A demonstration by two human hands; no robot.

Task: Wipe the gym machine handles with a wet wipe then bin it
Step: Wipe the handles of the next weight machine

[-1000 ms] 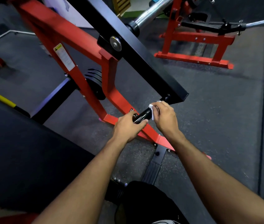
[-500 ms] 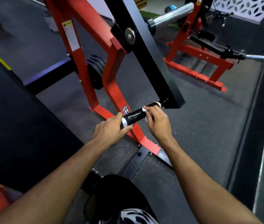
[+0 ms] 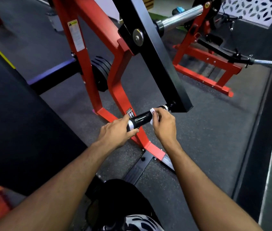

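Your left hand grips the near end of the black machine handle, fingers and thumb curled round the chrome collar at about 7 o'clock from the grip's middle. Your right hand pinches the white wet wipe against the far stretch of the same handle, toward 2 o'clock, with a bit of wipe showing above the fingers and a bit below; the rest is hidden in your palm. The handle juts from the foot of the black lever arm, which pivots on the red frame.

The wipe is soft, limp and light, so it should bunch or slip out if you hold it loosely; keep it wrapped round the grip with thumb under and fingers over. The grip looks glossy and will likely go slippery once damp. It is rigid, but the lever arm may swing on its pivot, so your left hand's hold near the collar is the sensible brace.

The shiny middle stretch between your hands looks to be the next part to cover. No bin is in view, so you will have to look for it once the handles are done
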